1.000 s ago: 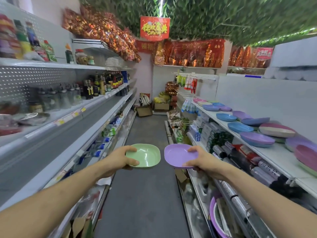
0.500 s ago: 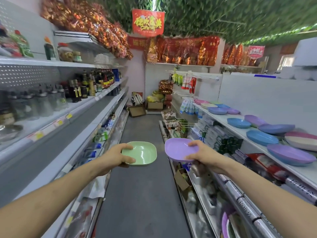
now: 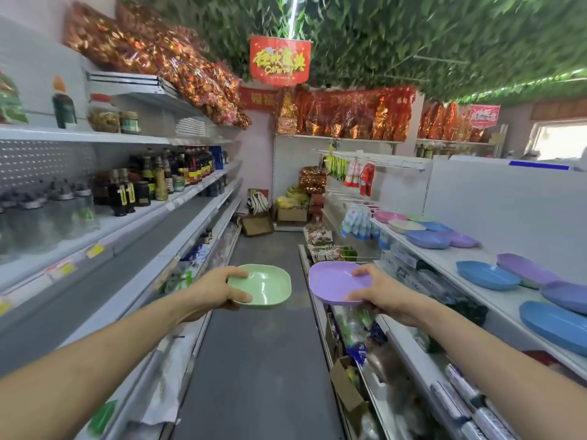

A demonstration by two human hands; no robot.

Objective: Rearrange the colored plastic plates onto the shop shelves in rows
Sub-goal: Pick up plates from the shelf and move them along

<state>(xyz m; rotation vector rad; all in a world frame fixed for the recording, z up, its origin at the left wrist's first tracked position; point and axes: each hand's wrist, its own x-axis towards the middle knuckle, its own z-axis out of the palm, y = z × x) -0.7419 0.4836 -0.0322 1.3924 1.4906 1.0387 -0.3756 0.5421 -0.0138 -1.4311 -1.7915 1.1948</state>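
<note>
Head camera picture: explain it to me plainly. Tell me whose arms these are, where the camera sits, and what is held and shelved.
No machine here: a person wears one wide-angle camera on the head, looking down a shop aisle at their own arms. The left hand grips a pale green square plastic plate; the right hand grips a lilac rounded plastic plate. On the white shelf on the right lie more blue, purple and pink plastic plates. The left shelves carry dark sauce bottles.
</note>
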